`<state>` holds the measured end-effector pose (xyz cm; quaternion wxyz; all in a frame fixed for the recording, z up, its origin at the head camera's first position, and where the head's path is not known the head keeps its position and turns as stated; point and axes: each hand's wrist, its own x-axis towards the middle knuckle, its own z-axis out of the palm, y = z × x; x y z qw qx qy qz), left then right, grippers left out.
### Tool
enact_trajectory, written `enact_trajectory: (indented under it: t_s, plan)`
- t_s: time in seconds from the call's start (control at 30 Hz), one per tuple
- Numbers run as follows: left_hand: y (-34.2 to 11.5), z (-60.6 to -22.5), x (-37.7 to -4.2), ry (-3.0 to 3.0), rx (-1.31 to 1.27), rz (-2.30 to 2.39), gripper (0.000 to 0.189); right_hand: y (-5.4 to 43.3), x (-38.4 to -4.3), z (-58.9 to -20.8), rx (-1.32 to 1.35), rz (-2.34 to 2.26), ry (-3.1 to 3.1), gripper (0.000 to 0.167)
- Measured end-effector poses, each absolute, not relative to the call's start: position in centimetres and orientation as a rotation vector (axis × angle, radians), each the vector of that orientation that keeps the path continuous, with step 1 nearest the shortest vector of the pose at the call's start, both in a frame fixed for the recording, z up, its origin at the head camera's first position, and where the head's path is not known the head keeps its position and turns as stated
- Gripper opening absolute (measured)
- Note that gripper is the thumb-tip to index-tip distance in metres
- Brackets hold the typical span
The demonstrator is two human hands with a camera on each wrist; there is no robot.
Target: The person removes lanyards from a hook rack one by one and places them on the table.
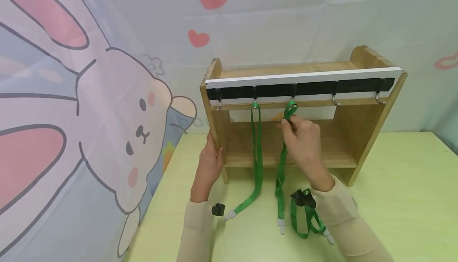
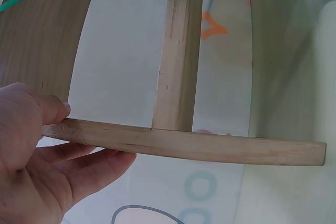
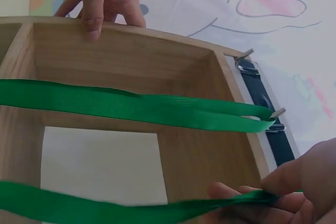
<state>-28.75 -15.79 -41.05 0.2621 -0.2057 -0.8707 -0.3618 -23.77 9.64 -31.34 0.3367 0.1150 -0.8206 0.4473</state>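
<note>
A small wooden shelf [image 1: 325,150] stands on the table, with a row of metal hooks along its upper front. My left hand [image 1: 209,160] grips its left side panel [image 2: 236,148], thumb on the inner face and fingers outside. Pinched by my right hand [image 1: 305,139] is a green lanyard [image 1: 281,170], just below its top loop. That loop is at the middle hook [image 1: 294,90], and the strap hangs down to a pale clip [image 1: 281,223]. A second green lanyard [image 1: 258,162] hangs from the hook to the left, its clip on the table.
A third green lanyard [image 1: 294,218] lies looped on the table by my right forearm. Two hooks right of the middle and the leftmost hook [image 1: 219,105] are bare. Behind the shelf hangs a cloth printed with a rabbit [image 1: 111,134].
</note>
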Motion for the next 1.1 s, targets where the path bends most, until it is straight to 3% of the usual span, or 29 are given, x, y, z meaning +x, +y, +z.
enact_trajectory:
  t_s: [1.1]
  plan:
    - [-15.9, -41.3, -29.1, -2.336, -0.589, -0.974, 0.064, 11.6, -21.3, -33.3, 0.577, 1.746, -2.219, 0.027]
